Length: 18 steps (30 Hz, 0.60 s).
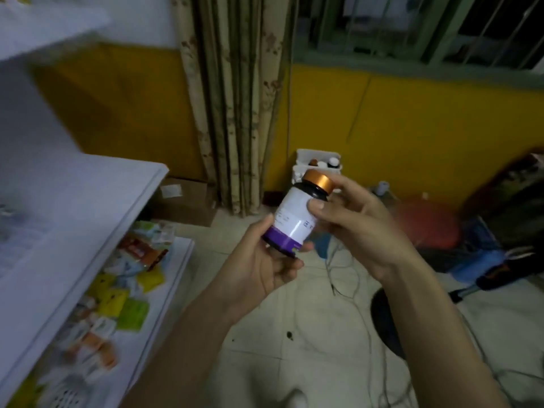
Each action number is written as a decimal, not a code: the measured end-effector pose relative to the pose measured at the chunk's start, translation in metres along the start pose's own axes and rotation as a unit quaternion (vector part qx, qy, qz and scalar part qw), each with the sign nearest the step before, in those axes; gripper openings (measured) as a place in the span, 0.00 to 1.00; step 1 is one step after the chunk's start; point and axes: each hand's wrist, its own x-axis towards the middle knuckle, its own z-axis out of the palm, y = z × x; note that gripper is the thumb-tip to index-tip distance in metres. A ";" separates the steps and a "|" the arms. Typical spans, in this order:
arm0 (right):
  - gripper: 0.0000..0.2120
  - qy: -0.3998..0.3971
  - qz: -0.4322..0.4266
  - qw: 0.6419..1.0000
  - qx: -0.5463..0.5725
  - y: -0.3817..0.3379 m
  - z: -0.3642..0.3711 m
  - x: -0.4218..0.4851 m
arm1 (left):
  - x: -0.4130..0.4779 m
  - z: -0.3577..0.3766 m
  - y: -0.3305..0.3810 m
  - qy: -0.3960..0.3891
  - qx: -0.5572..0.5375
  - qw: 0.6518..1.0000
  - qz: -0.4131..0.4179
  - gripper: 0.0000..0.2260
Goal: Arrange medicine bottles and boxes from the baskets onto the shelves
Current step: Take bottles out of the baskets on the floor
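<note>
Bottle point(297, 214) is held in mid-air over the floor. My left hand point(265, 266) grips its purple base and my right hand point(353, 228) pinches the label below the gold cap. Long axis tilted, cap up and rightward. Shelves point(88, 201) lie to the left, nearer my left hand. White basket point(318, 160) beyond holds more bottles.

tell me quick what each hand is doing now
Left hand: grips the medicine bottle at its base.
Right hand: holds the same bottle near its cap.

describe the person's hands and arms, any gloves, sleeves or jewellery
The left hand and right hand wear no gloves, and no ring, watch or bracelet shows. Both forearms are bare as far as the frame reaches, with no sleeve in view.
</note>
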 end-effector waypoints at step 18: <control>0.16 0.158 0.124 0.977 -0.064 0.066 -0.133 0.319 | 0.402 -0.055 0.080 -0.025 0.254 0.963 -0.085 0.18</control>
